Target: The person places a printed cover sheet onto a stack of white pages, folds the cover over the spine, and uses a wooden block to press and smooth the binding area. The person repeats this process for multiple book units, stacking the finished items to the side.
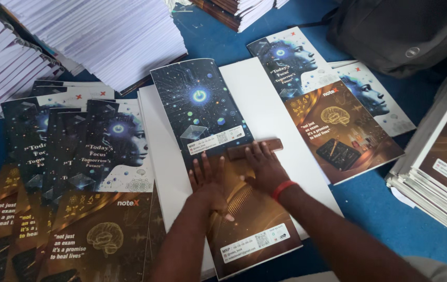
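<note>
A printed cover sheet (202, 104), dark blue above and brown below, lies lengthwise over a white sheet (265, 99). My left hand (207, 180) rests flat on the cover's middle with fingers spread. My right hand (266, 168), with a red band at the wrist, presses its fingertips on a small brown wooden block (254, 148) lying across the cover's right edge. Both forearms come in from the bottom of the view.
Overlapping printed covers (77, 172) fan out at the left, and more covers (333, 104) lie at the right. White paper stacks (98, 31) sit at the back left. A dark backpack (406, 31) is at the top right, above a stack of books (442, 167). Blue floor (385, 203) shows between.
</note>
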